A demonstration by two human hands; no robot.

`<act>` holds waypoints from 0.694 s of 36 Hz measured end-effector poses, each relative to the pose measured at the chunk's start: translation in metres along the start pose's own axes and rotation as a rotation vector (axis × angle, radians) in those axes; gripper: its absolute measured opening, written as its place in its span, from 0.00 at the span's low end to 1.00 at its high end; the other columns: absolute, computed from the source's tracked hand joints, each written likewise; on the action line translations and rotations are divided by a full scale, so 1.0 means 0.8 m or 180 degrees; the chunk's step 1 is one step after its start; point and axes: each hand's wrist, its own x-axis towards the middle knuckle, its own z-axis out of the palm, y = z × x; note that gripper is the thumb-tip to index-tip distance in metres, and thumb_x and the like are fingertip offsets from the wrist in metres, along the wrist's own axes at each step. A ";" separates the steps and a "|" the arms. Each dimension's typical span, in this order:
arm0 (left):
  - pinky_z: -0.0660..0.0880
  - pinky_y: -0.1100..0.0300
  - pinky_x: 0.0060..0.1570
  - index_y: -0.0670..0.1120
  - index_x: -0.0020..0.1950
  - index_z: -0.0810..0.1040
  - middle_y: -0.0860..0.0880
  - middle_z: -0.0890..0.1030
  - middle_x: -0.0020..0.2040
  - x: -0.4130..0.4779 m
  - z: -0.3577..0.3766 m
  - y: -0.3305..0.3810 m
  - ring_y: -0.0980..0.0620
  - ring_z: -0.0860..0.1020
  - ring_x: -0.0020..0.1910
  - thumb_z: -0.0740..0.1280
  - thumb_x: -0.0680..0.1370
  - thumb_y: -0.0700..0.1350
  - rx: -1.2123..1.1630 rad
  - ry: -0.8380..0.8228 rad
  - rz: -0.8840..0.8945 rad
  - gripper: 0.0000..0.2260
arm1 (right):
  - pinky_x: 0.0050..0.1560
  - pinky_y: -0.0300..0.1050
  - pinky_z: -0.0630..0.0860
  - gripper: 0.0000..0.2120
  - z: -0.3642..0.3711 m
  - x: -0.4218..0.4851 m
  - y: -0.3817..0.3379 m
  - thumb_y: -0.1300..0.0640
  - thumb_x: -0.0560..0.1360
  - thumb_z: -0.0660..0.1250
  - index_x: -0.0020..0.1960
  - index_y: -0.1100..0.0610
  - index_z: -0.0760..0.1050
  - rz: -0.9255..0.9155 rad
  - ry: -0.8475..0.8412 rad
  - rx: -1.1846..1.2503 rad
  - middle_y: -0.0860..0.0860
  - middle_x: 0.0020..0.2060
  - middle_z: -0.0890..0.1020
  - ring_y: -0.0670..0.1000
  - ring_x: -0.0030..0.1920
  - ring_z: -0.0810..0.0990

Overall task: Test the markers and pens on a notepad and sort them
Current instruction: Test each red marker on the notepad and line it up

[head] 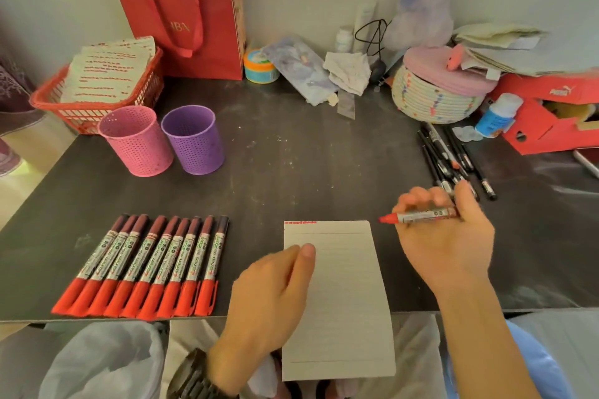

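Just right of the notepad's top corner, the right grip (444,230) is closed around a marker (421,215), fingers curled over its barrel. The marker lies almost level, its red end pointing left toward the notepad (343,308) and stopping just short of the paper's edge. The left grip (275,285) is open, its relaxed fingers laid flat on the notepad's left side near the top. A dark wristwatch (194,376) sits on that wrist. The notepad is lined, its page unmarked, and its lower end hangs over the near edge of the dark tabletop (291,155).

Left of the notepad, nine markers lie in a tight row (146,266), side by side, red caps toward the person. Farther back on the left stand a pink mesh cup (137,142) and a purple mesh cup (194,141), upright and just beside each other. Behind them are a red basket (42,100) of printed papers and a red paper bag (181,10) against the wall. Beyond the right grip lies a loose bunch of black pens (450,159), near a woven basket with a pink lid (434,100) and a red shoe box (551,113).
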 end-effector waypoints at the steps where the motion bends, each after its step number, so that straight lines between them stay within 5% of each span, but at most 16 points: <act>1: 0.64 0.63 0.34 0.53 0.36 0.65 0.55 0.72 0.32 0.006 0.001 -0.003 0.55 0.71 0.36 0.46 0.79 0.69 0.0180 0.0078 0.0179 0.24 | 0.47 0.45 0.78 0.26 0.002 0.005 0.004 0.37 0.81 0.58 0.34 0.53 0.77 0.0069 0.0119 -0.0237 0.49 0.35 0.80 0.50 0.39 0.82; 7: 0.71 0.58 0.63 0.51 0.51 0.74 0.57 0.80 0.56 0.035 0.024 -0.013 0.54 0.76 0.60 0.61 0.79 0.61 0.0963 -0.0015 0.1061 0.14 | 0.31 0.44 0.75 0.35 0.013 0.026 0.038 0.25 0.75 0.53 0.45 0.54 0.84 0.0347 0.0274 -0.2020 0.55 0.34 0.81 0.51 0.29 0.77; 11: 0.75 0.56 0.61 0.47 0.53 0.76 0.52 0.81 0.60 0.033 0.037 -0.018 0.51 0.77 0.62 0.65 0.78 0.53 0.1084 -0.0075 0.1363 0.10 | 0.33 0.43 0.81 0.28 0.020 0.033 0.058 0.31 0.73 0.62 0.49 0.53 0.85 0.0135 0.0100 -0.2895 0.56 0.42 0.87 0.54 0.34 0.85; 15: 0.74 0.57 0.60 0.46 0.53 0.78 0.51 0.81 0.61 0.034 0.039 -0.021 0.50 0.77 0.62 0.65 0.77 0.49 0.1093 0.0027 0.1441 0.09 | 0.30 0.40 0.79 0.10 0.020 0.040 0.073 0.44 0.75 0.73 0.46 0.50 0.81 -0.0575 0.0027 -0.3456 0.53 0.36 0.85 0.53 0.31 0.85; 25: 0.75 0.57 0.61 0.46 0.55 0.80 0.51 0.82 0.61 0.038 0.041 -0.018 0.51 0.78 0.62 0.62 0.77 0.50 0.1098 -0.0041 0.1296 0.12 | 0.34 0.28 0.72 0.13 0.000 0.046 0.098 0.55 0.74 0.72 0.32 0.51 0.75 -0.1077 0.0427 -0.4285 0.47 0.24 0.81 0.41 0.27 0.79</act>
